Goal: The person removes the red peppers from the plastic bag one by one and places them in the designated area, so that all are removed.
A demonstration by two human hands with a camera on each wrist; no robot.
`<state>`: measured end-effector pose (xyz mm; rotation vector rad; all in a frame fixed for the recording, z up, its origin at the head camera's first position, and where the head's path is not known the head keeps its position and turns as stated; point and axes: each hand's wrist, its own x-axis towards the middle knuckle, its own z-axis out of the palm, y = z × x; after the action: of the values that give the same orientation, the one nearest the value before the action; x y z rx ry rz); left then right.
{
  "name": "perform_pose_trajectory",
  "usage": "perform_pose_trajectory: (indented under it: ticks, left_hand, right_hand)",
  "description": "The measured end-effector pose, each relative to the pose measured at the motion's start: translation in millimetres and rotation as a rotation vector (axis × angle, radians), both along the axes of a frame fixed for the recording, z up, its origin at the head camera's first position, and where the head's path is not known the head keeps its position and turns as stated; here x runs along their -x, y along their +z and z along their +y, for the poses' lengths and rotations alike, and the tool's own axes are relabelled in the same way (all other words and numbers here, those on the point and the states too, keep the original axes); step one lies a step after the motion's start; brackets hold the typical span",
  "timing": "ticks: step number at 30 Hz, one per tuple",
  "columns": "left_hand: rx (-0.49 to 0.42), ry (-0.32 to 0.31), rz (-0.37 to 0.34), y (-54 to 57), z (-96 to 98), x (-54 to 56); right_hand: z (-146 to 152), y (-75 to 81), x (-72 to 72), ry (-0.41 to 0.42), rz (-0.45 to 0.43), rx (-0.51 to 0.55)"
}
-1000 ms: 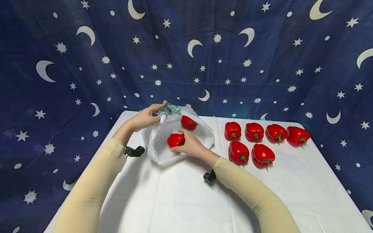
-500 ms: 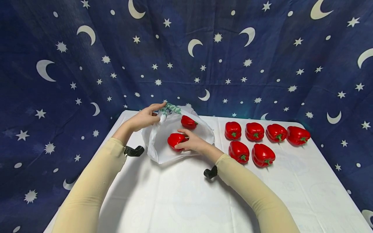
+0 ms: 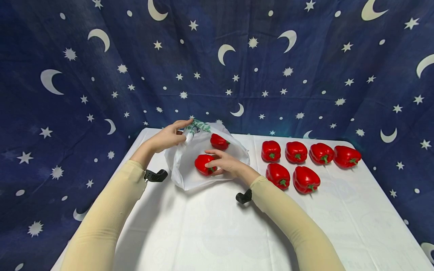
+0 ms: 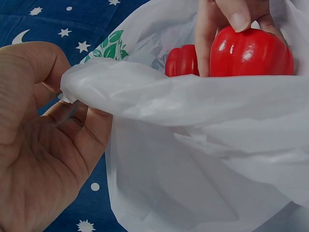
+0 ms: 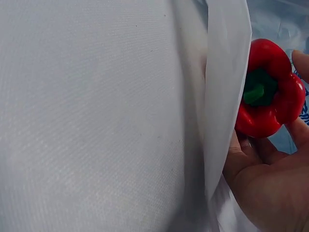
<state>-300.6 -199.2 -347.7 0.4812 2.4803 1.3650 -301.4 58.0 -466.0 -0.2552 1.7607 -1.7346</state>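
A white plastic bag (image 3: 190,180) with a green leaf print lies on its side, its mouth towards me. My left hand (image 3: 169,138) holds the bag's upper left rim, fingers bent behind the gathered plastic in the left wrist view. Inside the bag are two red bell peppers: one farther back (image 3: 218,142), and a nearer bell pepper (image 3: 202,164) with its green stem facing the opening. My right hand (image 3: 226,164) reaches in at the nearer pepper, fingers loosely spread about it. In the left wrist view a fingertip (image 4: 239,21) touches its top.
Several more red bell peppers (image 3: 278,176) stand in two rows on the white-covered table (image 3: 217,233), right of the bag. A dark blue curtain (image 3: 203,56) with moons and stars hangs behind and beside the table.
My right hand has loosened around the nearer pepper and drawn back slightly to the right. The pepper has turned a little, showing more of its stem. My left hand stays on the bag.
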Motion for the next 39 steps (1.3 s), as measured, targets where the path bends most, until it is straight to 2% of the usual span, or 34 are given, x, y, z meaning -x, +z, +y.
perform_pose_trajectory:
  ticks: [8, 31, 39]
  left_hand:
    - [0.003, 0.0, 0.001, 1.6, 0.3, -1.4]
    - [-0.013, -0.015, -0.01, -0.9, -2.6, 1.3]
    - [-0.001, -0.01, -0.007, -3.1, -3.4, 2.6]
  right_hand:
    - [0, 0.1, 0.8, -0.012, 0.011, -0.048]
    - [2, 2.2, -3.6, -0.014, 0.084, -0.066]
    - [11, 15.2, -11.2, -0.007, 0.115, -0.091]
